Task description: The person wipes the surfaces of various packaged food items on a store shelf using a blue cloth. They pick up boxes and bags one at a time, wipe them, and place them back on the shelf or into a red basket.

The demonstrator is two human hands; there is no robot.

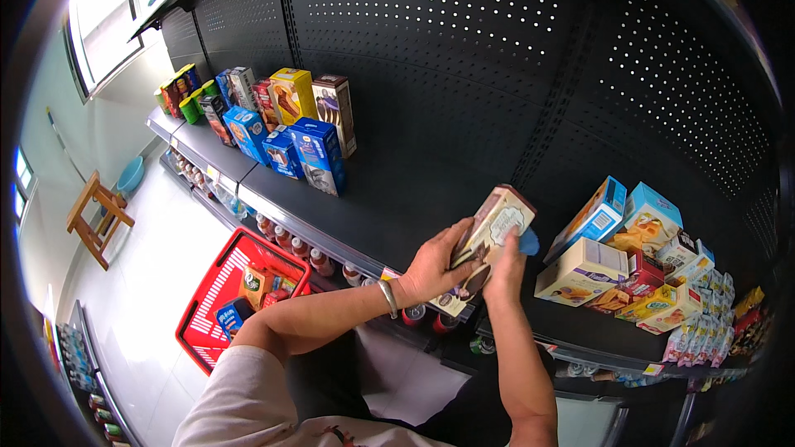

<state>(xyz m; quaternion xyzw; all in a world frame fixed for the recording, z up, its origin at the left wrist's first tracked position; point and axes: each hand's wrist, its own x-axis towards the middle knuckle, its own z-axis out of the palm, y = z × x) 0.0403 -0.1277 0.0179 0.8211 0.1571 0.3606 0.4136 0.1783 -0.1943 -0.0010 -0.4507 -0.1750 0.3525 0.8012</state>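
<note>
A cream and brown snack carton [504, 221] is gripped between my two hands above the front of the black shelf [397, 211]. My left hand [435, 261], with a silver bangle at the wrist, holds its left side. Along the right side lies my right hand [506, 270], its thumb across the front. A small blue piece [529, 241], perhaps cloth, shows behind my right fingers; what it is I cannot tell. The carton tilts, its top leaning away to the right, and my hands hide part of its lower half.
Biscuit cartons [317, 152] and canisters [189, 108] stand on the left of the shelf. Boxes [581, 270] and small pink packs [695, 338] crowd the right. A red shopping basket [202, 310] with packets sits low left. Bottles [320, 261] line the lower shelf; a wooden stool [99, 220] stands beyond.
</note>
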